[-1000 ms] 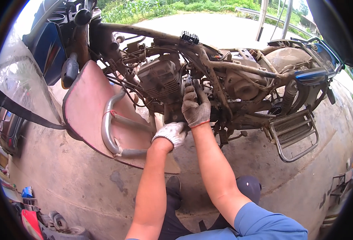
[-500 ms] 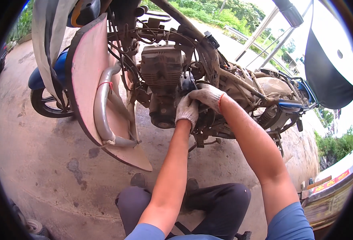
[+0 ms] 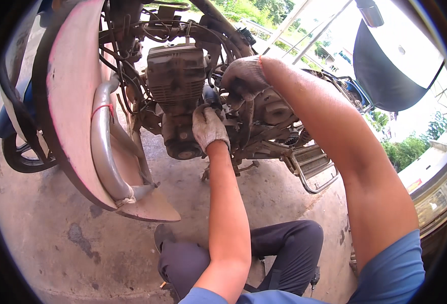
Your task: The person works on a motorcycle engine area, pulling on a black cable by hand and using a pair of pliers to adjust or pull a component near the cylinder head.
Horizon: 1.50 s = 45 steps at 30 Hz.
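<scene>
A dusty motorcycle with its engine [image 3: 177, 83] exposed stands before me. My left hand [image 3: 209, 126], in a knitted work glove, is closed at the engine's side, its fingers against the lower end of a black cylindrical part [image 3: 211, 95]. What lies under those fingertips is mostly hidden. Higher and to the right, my right hand [image 3: 243, 78], in a soiled glove, is raised by the frame with its fingers curled in. Whatever it may hold cannot be made out. A dark curved pipe [image 3: 247, 121] runs down just below it.
To the left is a pale fairing panel [image 3: 71, 101] with a silver crash bar [image 3: 102, 147] tied on it. Cables [image 3: 124, 76] hang beside the engine. A metal rack [image 3: 312, 169] juts out low at right. Stained concrete floor [image 3: 117, 253] lies below.
My right hand has moved up and away from my left, its elbow swinging outward. My left hand remains low by the engine. The whole view has shifted, putting the motorcycle farther left.
</scene>
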{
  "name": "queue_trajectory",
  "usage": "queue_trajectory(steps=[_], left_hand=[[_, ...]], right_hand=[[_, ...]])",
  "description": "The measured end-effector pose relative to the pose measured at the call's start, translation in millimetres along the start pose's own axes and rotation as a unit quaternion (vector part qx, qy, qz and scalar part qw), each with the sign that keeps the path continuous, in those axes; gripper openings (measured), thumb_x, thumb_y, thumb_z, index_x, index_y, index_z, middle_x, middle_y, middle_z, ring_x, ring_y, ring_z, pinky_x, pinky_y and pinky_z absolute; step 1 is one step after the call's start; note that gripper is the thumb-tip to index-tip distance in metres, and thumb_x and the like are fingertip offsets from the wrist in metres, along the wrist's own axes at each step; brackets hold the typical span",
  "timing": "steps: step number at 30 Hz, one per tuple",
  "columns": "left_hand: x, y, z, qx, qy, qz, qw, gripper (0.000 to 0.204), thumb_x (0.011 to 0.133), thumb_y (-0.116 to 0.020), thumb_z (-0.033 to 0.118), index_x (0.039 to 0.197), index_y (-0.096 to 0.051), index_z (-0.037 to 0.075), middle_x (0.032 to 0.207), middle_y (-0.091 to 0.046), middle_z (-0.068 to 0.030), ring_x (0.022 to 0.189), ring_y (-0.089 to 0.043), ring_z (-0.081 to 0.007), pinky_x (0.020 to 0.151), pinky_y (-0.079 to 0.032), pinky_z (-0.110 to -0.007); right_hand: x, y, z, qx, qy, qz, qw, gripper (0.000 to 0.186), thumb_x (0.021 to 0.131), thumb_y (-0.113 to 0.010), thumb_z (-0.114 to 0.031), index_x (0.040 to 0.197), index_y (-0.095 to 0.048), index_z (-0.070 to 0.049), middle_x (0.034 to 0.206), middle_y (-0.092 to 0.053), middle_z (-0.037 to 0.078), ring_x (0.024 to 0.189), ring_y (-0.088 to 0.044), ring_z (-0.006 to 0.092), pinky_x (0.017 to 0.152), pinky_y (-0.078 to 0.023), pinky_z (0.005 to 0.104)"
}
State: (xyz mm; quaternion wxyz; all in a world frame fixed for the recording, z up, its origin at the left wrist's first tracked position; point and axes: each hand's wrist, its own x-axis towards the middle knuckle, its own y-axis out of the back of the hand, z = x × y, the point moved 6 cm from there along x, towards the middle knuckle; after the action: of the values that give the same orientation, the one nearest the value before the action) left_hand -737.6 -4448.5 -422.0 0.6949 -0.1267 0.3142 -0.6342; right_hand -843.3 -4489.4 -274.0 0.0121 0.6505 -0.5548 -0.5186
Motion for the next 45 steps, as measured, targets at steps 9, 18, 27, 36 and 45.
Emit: queue_trajectory(steps=[9,18,27,36,45], left_hand=[[39.3,17.7,-23.4,-0.205,0.077,-0.052,0.974,0.034,0.097,-0.058,0.02,0.127,-0.062,0.005,0.098,-0.073,-0.0149,0.075,-0.072,-0.0254,0.063,-0.06,-0.038],[31.7,12.0,-34.9,-0.199,0.127,-0.068,0.969,0.035,0.096,-0.057,0.023,0.126,-0.063,0.005,0.093,-0.074,-0.0117,0.066,-0.07,-0.021,0.058,-0.057,-0.034],[36.7,26.0,-32.7,-0.255,0.115,-0.049,0.959,0.029,0.097,-0.059,0.023,0.12,-0.064,0.005,0.087,-0.072,-0.0119,0.061,-0.065,-0.0206,0.052,-0.05,-0.032],[34.3,19.9,-31.1,-0.229,0.114,-0.064,0.965,0.03,0.098,-0.057,0.023,0.122,-0.063,0.005,0.086,-0.072,-0.0122,0.061,-0.065,-0.0221,0.051,-0.049,-0.032],[29.4,19.1,-36.9,-0.205,0.12,-0.073,0.969,0.032,0.098,-0.057,0.024,0.123,-0.062,0.005,0.089,-0.073,-0.0139,0.058,-0.066,-0.0243,0.052,-0.053,-0.034]], right_hand=[[35.4,-67.8,52.2,0.011,-0.013,0.311,0.95,0.024,0.087,-0.061,-0.023,0.081,-0.069,0.0,0.073,-0.066,0.009,0.069,-0.067,0.0209,0.061,-0.052,0.0338],[24.9,-7.7,12.4,-0.229,-0.024,-0.027,0.973,0.016,0.08,-0.062,-0.015,0.071,-0.071,-0.005,0.058,-0.061,0.006,0.05,-0.055,0.0157,0.048,-0.04,0.0311],[66.9,-44.9,52.5,-0.116,-0.029,0.166,0.979,0.02,0.086,-0.061,-0.013,0.104,-0.068,-0.007,0.077,-0.069,0.009,0.065,-0.067,0.0196,0.062,-0.057,0.0344],[19.0,-32.8,36.2,-0.068,-0.076,0.168,0.98,0.021,0.085,-0.06,-0.015,0.095,-0.075,-0.005,0.077,-0.071,0.009,0.064,-0.064,0.0199,0.059,-0.054,0.0367],[18.7,-30.0,14.4,0.011,-0.025,0.004,1.0,0.02,0.084,-0.059,-0.017,0.078,-0.072,-0.002,0.073,-0.068,0.008,0.058,-0.063,0.018,0.055,-0.049,0.0329]])
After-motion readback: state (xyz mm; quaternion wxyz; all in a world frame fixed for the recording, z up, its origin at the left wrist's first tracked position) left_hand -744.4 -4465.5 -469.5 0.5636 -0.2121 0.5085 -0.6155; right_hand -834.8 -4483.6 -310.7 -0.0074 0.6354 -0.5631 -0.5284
